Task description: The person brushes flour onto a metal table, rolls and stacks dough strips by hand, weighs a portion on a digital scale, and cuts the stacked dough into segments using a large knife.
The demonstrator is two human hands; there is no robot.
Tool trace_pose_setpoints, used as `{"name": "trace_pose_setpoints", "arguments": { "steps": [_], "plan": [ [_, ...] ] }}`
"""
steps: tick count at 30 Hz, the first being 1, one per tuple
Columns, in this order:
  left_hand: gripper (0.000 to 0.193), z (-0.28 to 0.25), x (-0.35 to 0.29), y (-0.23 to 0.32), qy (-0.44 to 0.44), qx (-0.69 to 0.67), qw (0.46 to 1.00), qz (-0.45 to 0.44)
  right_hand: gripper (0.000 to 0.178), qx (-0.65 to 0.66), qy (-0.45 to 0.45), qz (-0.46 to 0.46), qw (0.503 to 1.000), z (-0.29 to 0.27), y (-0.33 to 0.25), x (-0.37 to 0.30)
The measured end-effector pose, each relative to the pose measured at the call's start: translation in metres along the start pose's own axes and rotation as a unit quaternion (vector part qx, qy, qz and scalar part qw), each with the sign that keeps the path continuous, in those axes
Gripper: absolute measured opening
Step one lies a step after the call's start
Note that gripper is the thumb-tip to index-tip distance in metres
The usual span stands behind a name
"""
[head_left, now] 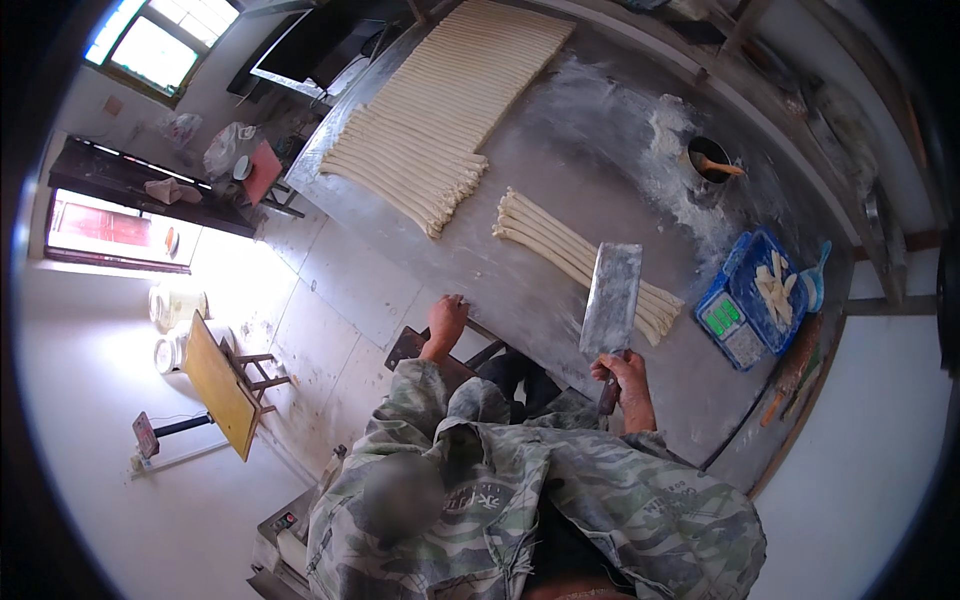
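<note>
My right hand (pixel 628 384) is closed round the dark handle of a broad, flour-dusted cleaver (pixel 611 298). Its blade points away from me and covers part of a small bundle of dough strips (pixel 545 238); whether it touches them I cannot tell. By the near left edge of the metal table (pixel 590 130), my left hand (pixel 447 322) has its fingers curled closed; what they hold, if anything, is hidden. Farther off, a large sheet of dough strips lying side by side (pixel 440 100) stretches toward the table's far edge.
On the right stands a blue digital scale (pixel 742 318) with dough pieces (pixel 776 290) in its tray. Behind it are loose flour (pixel 672 150) and a dark pot (pixel 710 160) with a wooden-handled tool. A yellow board (pixel 218 385) on legs stands at the left.
</note>
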State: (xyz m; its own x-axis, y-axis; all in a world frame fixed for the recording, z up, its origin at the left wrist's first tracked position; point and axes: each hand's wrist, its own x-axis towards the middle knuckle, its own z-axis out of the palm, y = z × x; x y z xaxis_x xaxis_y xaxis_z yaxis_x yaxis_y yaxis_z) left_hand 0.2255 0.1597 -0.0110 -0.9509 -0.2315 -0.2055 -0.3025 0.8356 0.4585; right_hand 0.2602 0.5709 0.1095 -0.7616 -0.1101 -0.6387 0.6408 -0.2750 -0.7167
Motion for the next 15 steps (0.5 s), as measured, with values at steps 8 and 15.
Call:
{"name": "trace_pose_setpoints", "arguments": {
  "steps": [8,15],
  "plan": [
    [0.033,-0.002,0.037,0.008,-0.026,0.019,0.999,0.016,0.027,-0.008,0.019,-0.009,1.0,0.027,-0.001,0.001],
    [0.036,-0.031,0.098,-0.026,0.02,0.002,1.0,-0.005,0.029,0.036,0.069,-0.061,0.995,0.041,0.02,-0.012]
  ]
}}
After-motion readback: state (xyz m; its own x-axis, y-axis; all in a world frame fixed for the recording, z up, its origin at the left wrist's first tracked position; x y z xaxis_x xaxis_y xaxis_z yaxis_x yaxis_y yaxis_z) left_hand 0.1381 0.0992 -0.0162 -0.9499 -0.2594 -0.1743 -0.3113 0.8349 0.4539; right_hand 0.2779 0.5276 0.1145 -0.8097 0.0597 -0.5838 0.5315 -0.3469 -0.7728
